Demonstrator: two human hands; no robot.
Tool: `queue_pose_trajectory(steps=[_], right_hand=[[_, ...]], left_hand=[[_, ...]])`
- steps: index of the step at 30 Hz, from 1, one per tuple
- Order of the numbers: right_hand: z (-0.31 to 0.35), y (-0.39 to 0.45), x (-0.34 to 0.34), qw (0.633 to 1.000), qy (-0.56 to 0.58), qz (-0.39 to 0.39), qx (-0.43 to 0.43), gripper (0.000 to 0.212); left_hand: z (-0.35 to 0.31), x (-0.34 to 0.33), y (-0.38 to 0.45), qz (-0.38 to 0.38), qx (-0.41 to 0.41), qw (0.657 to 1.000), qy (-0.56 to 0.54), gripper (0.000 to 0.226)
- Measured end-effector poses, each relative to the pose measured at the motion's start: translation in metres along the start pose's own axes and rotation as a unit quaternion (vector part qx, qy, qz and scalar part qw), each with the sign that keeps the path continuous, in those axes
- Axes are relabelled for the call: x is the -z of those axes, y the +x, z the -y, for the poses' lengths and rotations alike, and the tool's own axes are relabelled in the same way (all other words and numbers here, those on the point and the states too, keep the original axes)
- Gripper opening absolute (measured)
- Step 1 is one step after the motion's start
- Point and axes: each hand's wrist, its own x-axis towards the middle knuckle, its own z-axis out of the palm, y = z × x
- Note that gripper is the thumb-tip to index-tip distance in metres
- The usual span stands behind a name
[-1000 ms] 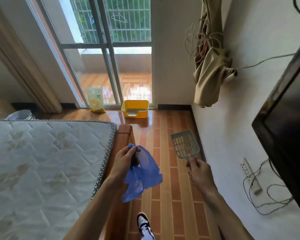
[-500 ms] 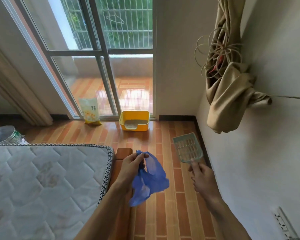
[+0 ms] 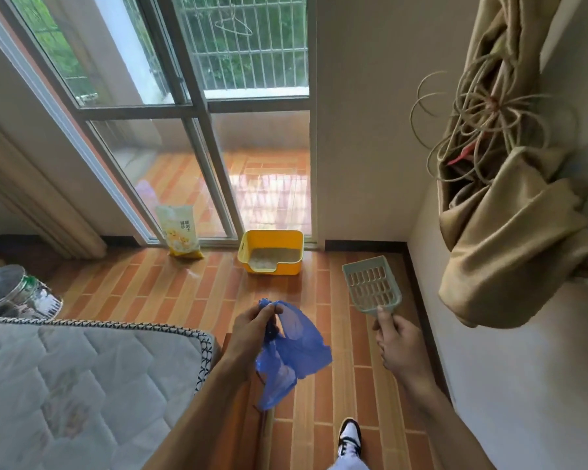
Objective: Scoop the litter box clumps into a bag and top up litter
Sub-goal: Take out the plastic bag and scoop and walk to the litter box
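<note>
Right hand (image 3: 399,340) grips scoop (image 3: 372,286); litter box (image 3: 271,252) well ahead.

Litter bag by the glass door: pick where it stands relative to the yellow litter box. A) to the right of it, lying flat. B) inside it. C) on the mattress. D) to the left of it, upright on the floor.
D: the litter bag stands upright on the tiled floor against the door frame, apart from and left of the yellow litter box.
</note>
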Motion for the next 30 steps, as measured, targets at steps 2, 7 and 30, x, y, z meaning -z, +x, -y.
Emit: queue_pose_trajectory(steps=[2, 7, 30], right_hand=[[0.011, 0.035, 0.003, 1.0, -0.005, 0.019, 0.001, 0.041], [0.033, 0.125, 0.001, 0.999, -0.004, 0.05, -0.013, 0.041], [0.097, 0.434, -0.141, 0.986, -0.113, 0.121, -0.028, 0.049]], left_hand=[[-0.014, -0.013, 0.03, -0.034, 0.014, 0.999, -0.004, 0.029], [-0.043, -0.041, 0.103, -0.079, 0.024, 0.997, 0.009, 0.033], [-0.088, -0.042, 0.359, -0.135, 0.103, 0.984, -0.059, 0.028]])
